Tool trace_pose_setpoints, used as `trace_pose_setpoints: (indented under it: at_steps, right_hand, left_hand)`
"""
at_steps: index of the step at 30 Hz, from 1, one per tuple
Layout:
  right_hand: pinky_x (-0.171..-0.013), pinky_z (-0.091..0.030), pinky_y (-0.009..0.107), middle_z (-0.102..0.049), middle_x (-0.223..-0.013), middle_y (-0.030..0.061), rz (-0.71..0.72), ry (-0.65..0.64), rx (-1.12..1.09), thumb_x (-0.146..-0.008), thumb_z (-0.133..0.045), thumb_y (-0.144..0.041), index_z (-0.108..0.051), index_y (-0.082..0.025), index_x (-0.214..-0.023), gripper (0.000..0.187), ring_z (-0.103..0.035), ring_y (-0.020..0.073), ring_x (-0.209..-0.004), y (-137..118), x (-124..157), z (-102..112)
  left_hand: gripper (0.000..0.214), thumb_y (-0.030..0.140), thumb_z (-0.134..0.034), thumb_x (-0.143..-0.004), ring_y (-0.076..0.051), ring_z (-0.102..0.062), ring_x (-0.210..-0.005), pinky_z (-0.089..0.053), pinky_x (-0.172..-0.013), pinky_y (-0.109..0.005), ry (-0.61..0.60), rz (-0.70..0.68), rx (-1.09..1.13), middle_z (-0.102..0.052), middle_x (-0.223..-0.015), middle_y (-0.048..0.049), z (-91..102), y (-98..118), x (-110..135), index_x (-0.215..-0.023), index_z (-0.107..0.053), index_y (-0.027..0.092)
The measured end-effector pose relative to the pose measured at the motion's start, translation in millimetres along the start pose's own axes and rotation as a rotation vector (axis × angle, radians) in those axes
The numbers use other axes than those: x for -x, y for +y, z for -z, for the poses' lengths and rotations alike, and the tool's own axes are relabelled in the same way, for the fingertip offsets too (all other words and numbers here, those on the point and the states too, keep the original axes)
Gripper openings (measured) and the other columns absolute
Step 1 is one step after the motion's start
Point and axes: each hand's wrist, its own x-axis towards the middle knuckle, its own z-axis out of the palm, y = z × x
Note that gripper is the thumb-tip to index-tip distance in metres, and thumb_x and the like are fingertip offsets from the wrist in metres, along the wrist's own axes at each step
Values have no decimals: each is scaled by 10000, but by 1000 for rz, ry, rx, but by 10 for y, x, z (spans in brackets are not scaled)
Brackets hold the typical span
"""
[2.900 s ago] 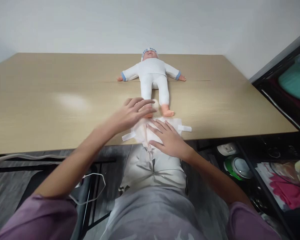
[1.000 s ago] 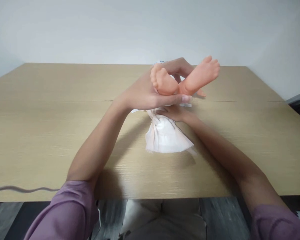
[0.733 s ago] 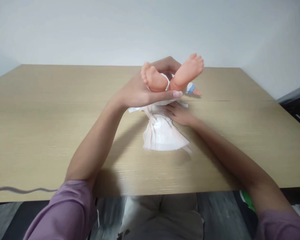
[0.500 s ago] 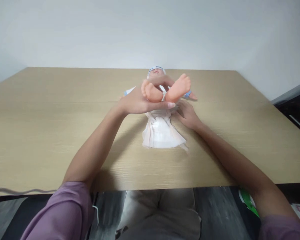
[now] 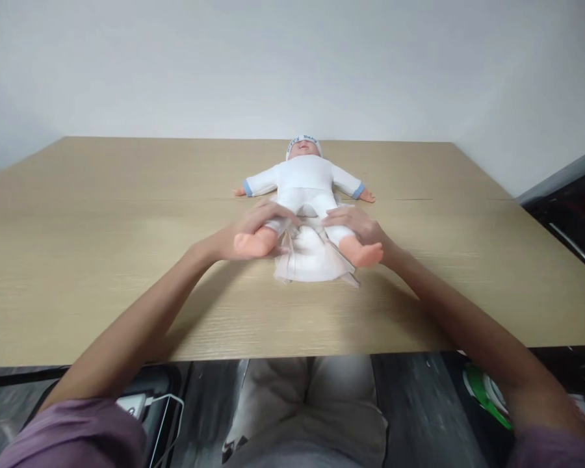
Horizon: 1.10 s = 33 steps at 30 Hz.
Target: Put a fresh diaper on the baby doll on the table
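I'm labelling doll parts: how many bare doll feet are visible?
2: one foot by the person's left hand, the other foot by the right hand.

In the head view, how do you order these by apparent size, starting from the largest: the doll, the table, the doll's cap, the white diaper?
1. Table
2. Doll
3. White diaper, partly hidden
4. Doll's cap

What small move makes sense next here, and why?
Probably let the right hand reach for the near flap of the white diaper and raise it between the doll's legs. The doll lies on its back, legs apart, and the flap lies spread on the table between them, not yet folded up.
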Motion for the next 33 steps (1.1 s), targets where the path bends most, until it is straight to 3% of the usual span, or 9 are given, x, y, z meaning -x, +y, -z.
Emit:
trace_pose_setpoints:
  at_steps: [4,8,17,21,26,28,30,33]
  right_hand:
    - [-1262,-525,565,-771,-1501,47,196,-102,141,-1164,-490,-306,-786,-316,-1334,341,-649,295,-1513,120,198,42]
    - [-1267,-524,545,-748,-1544,42,214,-122,209,-1168,-475,-259,-784,-312,-1328,352,-619,286,-1550,191,281,-17]
    - [-1312,-496,521,-673,-1643,24,190,-182,206,-1156,-486,-190,-718,-326,-1426,382,-550,265,-1614,108,314,80]
    - [-1324,-490,537,-659,-1658,21,146,-209,192,-1150,-511,-184,-724,-331,-1425,377,-535,274,-1626,57,306,90]
    - [-1336,-488,525,-686,-1626,29,117,-193,85,-1124,-517,-147,-760,-319,-1386,397,-551,269,-1614,47,297,91]
    - [-1336,-496,493,-692,-1615,24,68,-197,-11,-1126,-469,-142,-777,-322,-1366,429,-556,245,-1609,69,303,95]
    - [-1325,-512,473,-699,-1600,14,6,-204,-102,-1130,-438,-155,-794,-335,-1345,452,-565,232,-1600,88,302,109]
    - [-1320,-515,505,-719,-1569,12,-60,-218,-179,-1146,-447,-217,-793,-352,-1361,429,-587,252,-1581,56,275,147]
  left_hand:
    - [540,465,-745,-1040,-362,-520,-1580,-371,-1359,-634,-80,-1,-68,-680,-1593,-97,-107,-272,378,-1547,-626,324]
    - [580,451,-674,-1070,-396,-453,-1627,-384,-1347,-660,-72,-58,-109,-603,-1689,-110,-274,-396,528,-1625,-568,317]
    - [587,329,-676,-1100,-384,-466,-1623,-463,-1316,-633,-127,-58,-190,-581,-1716,-80,-314,-295,528,-1666,-526,350]
    - [562,257,-606,-1125,-367,-436,-1650,-452,-1328,-629,-143,-47,-208,-572,-1727,-67,-314,-277,540,-1671,-512,344]
    - [492,210,-432,-1154,-331,-403,-1666,-425,-1342,-610,-171,69,-109,-578,-1715,-45,-253,-178,526,-1609,-571,336]
    - [421,286,-415,-1172,-336,-423,-1632,-415,-1337,-600,-163,126,-88,-608,-1671,-48,-256,-103,495,-1545,-610,319]
    - [400,492,-535,-1148,-374,-465,-1563,-422,-1310,-608,-125,155,-115,-653,-1594,-77,-307,-30,456,-1480,-629,291]
    - [697,771,-754,-948,-443,-498,-1480,-441,-1255,-646,-46,166,-210,-674,-1513,-134,-459,42,409,-1405,-634,259]
